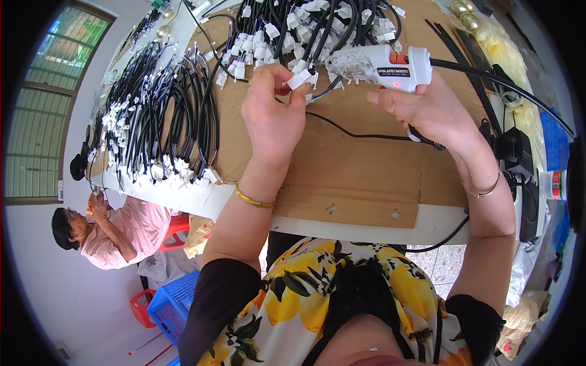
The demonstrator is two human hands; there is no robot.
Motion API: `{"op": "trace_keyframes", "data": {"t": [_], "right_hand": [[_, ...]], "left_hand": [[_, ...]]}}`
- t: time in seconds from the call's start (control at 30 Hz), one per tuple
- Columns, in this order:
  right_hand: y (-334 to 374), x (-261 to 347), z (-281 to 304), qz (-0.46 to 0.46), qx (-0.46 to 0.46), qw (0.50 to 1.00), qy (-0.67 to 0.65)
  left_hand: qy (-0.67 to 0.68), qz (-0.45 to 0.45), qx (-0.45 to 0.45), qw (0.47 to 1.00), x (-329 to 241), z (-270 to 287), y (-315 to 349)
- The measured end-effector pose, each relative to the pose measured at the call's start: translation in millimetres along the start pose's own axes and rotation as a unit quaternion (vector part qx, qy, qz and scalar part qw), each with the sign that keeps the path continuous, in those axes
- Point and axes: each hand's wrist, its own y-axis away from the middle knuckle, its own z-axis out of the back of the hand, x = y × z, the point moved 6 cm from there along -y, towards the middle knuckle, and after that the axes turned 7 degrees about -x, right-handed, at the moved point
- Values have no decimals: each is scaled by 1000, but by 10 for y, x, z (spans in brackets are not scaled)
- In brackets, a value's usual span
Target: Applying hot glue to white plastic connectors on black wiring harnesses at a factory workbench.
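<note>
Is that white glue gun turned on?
It looks on: the white glue gun in the right hand has a small red light glowing on its side.

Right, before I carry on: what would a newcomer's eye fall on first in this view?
Probably the white glue gun in the right hand, its tip pointing left toward the white connector pinched in the left hand. Next, the white-ended black cables heaped beyond the hands and to their left. At the lower left, a seated person in pink also stands out.
</note>
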Motion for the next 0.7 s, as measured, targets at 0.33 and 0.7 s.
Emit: {"op": "trace_keyframes", "data": {"t": [0.33, 0.7], "right_hand": [[-22, 50, -16, 26, -3, 999, -44], [-23, 24, -22, 12, -5, 999, -44]], "left_hand": [[255, 198, 68, 944, 309, -148, 51], [366, 322, 69, 870, 310, -172, 106]]}}
